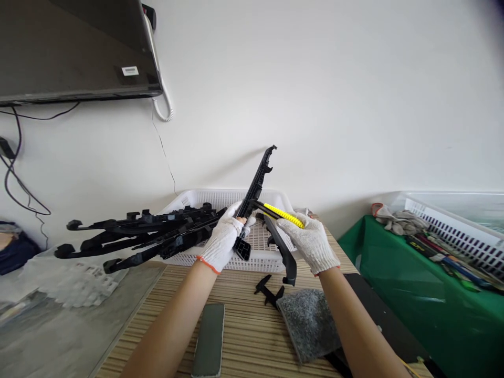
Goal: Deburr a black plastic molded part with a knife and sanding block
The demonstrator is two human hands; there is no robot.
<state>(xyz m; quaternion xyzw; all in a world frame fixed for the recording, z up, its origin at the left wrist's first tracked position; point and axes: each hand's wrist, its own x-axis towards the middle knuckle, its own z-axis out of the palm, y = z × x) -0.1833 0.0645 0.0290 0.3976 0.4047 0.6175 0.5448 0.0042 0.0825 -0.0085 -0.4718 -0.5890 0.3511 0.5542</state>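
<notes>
Both hands wear white knit gloves. My left hand is closed around a long black plastic part, which tilts up and to the right over the basket. In my right hand is a tool with a ridged yellow and black handle; its black tip end meets the held part, and whether it cuts or brushes cannot be made out. Below them stands a white plastic basket. Several similar black parts lie across its left side, and another curved black piece hangs over its front rim.
On the striped wooden table lie a black caliper, a grey cloth and a dark flat phone-like slab. To the right, a green-covered surface bears gloves, tools and another white basket. A screen hangs upper left.
</notes>
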